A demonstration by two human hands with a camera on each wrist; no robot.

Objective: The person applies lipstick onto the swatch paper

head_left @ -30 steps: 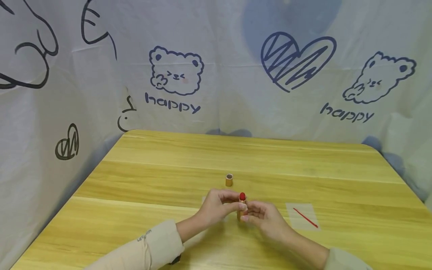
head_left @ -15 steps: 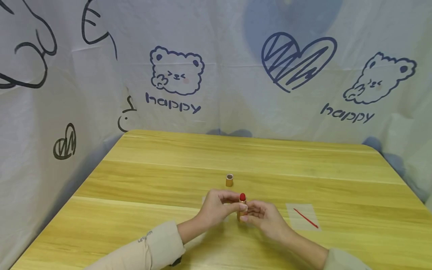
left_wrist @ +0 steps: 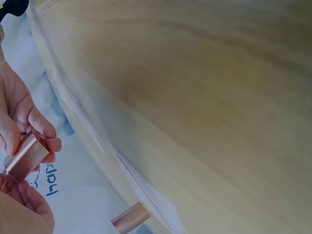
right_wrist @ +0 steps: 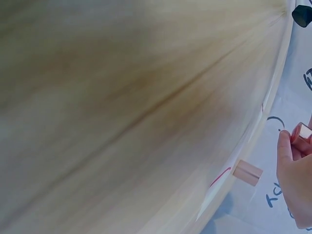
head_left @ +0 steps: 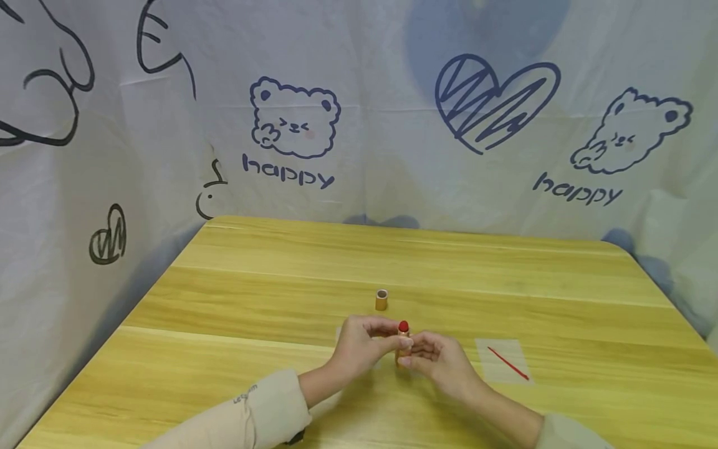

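Observation:
Both hands hold one lipstick (head_left: 403, 333) upright above the table, its rounded red tip showing at the top of a copper-gold tube. The left hand (head_left: 358, 349) pinches the upper part of the tube between thumb and fingers. Lower down, the right hand (head_left: 449, 369) grips the base, thumb in front. Beyond the hands, the lipstick cap (head_left: 381, 300) stands on the table with its hollow end up. In the left wrist view the shiny tube (left_wrist: 27, 158) is between the fingers of both hands. At the right wrist view's edge, only part of the tube (right_wrist: 302, 134) shows.
Right of the hands lies a paper slip (head_left: 507, 369) with a slanting red line. Another slip (head_left: 339, 332) is mostly hidden behind the left hand. The wooden table (head_left: 252, 280) has a far edge against a white cloth (head_left: 381, 143) with drawings.
Both hands keep their grip on the lipstick in almost the same spot. The left sleeve has shifted very slightly to the right. The cap and paper have not moved.

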